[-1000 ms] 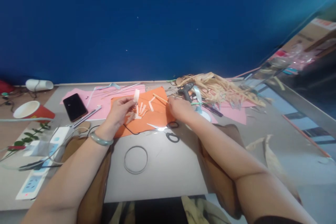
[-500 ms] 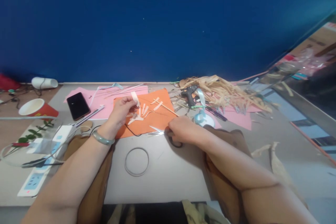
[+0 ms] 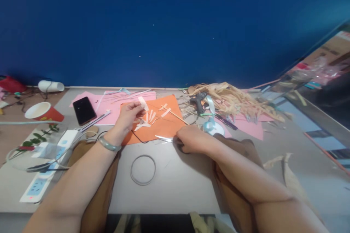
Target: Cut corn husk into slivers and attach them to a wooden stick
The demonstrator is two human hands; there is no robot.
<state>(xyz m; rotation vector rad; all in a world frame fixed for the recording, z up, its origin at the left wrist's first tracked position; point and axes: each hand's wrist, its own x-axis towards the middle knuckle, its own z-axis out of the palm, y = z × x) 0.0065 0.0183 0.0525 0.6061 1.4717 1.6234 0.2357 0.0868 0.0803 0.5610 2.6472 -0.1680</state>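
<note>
My left hand (image 3: 128,116) pinches a short pale strip (image 3: 143,103) that looks like paper or husk, above the orange sheet (image 3: 166,131). My right hand (image 3: 193,139) is closed around the handles of a pair of scissors (image 3: 164,138), whose blades point left and look closed, at the sheet's front edge. Several cut pale strips (image 3: 151,116) lie on the orange sheet below my left fingers. A thin stick (image 3: 177,117) with pale pieces across its far end slants over the sheet toward my right hand. In front lies a grey ring (image 3: 143,169).
A black glue gun (image 3: 199,102) and a pile of dried husk strips (image 3: 232,98) lie back right, near a ribbon roll (image 3: 213,127). On the left are a phone (image 3: 84,110), a paper cup (image 3: 45,112) and a power strip (image 3: 38,187) with cables. A blue wall (image 3: 164,36) stands behind.
The scissors' blades, spread half a second ago, have come together. My left hand keeps hold of the pale strip. The whole view has shifted slightly.
</note>
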